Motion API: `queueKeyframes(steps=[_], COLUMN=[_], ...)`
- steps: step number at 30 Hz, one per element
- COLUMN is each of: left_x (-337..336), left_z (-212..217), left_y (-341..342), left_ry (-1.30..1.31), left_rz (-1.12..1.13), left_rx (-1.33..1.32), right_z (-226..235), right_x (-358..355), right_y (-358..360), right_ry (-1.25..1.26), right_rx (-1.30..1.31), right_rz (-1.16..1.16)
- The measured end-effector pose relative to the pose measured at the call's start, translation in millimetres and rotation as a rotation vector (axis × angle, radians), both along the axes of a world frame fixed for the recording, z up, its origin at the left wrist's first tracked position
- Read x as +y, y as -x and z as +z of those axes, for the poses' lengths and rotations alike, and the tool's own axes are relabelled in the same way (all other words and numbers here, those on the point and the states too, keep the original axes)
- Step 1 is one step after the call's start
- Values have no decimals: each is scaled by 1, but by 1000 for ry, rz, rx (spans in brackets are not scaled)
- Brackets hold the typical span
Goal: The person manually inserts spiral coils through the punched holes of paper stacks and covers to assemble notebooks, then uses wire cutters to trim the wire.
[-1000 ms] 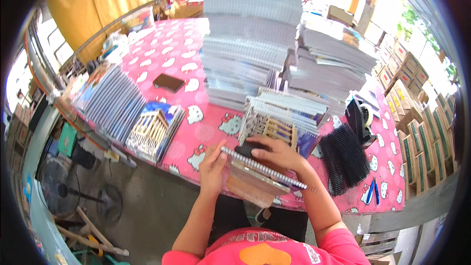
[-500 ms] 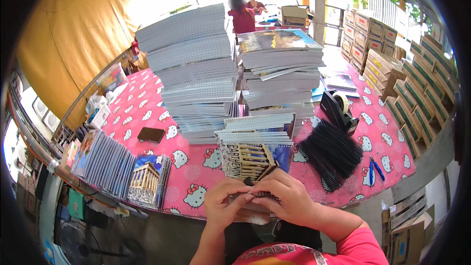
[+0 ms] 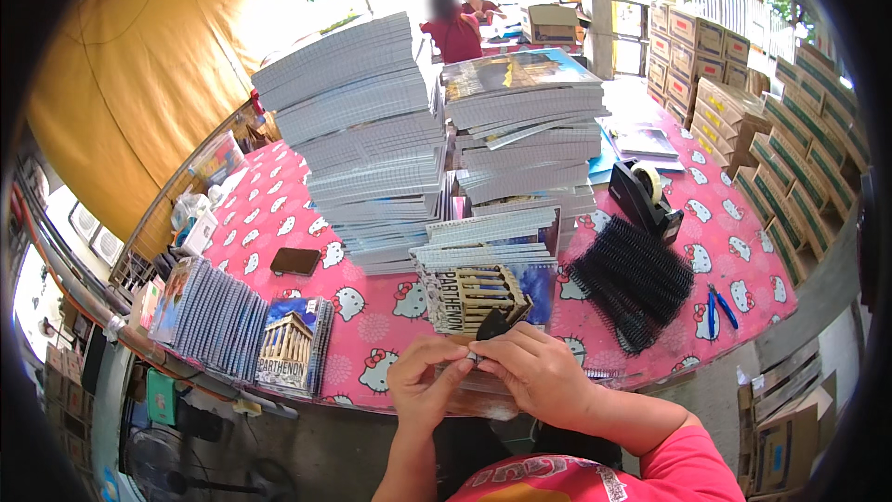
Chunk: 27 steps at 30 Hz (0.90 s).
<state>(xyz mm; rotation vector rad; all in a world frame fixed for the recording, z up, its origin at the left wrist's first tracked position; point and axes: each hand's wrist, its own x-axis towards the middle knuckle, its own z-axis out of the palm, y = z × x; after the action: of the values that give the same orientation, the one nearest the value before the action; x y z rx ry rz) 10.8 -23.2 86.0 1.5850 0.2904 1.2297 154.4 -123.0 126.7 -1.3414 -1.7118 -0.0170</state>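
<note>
At the table's near edge, my left hand [image 3: 427, 374] and my right hand [image 3: 539, 374] meet, fingertips pinched closely together. What they pinch is too small and covered to make out. A small black pointed piece [image 3: 493, 323] sticks up by my right fingers; whether it is held or worn I cannot tell. Just beyond my hands lies a spiral notebook [image 3: 465, 293] with a temple on its cover, the top of a fanned pile. Under my hands shows a brownish, shiny edge [image 3: 483, 403], partly hidden.
Tall stacks of gridded pages [image 3: 358, 130] and printed sheets [image 3: 525, 121] rise ahead. Black spiral coils [image 3: 632, 284], a tape dispenser [image 3: 644, 200] and blue pliers [image 3: 718, 311] lie right. Bound notebooks [image 3: 209, 316] and a dark phone-like slab [image 3: 295, 261] sit left. Cartons [image 3: 785, 186] stand beyond.
More of the black piece now shows above my right fingers. My hands stay together in nearly the same place, while the view has shifted slightly.
</note>
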Motion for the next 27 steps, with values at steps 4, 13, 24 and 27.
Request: queueKeyframes(steps=[4, 13, 24, 27], left_x=[-2, -3, -8, -4], left_z=[-1, -4, -19, -20], left_y=[-4, -1, -20, -15], left_ry=[-42, -179, -391, -348], left_rz=[56, 77, 293, 250], left_rx=[-8, 58, 114, 139], right_z=[4, 11, 2, 2], right_x=[3, 9, 17, 21], right_y=[0, 3, 8, 7], right_ry=[-40, 13, -38, -42], right_rx=[15, 23, -86, -150], right_rz=[-35, -6, -74, -72])
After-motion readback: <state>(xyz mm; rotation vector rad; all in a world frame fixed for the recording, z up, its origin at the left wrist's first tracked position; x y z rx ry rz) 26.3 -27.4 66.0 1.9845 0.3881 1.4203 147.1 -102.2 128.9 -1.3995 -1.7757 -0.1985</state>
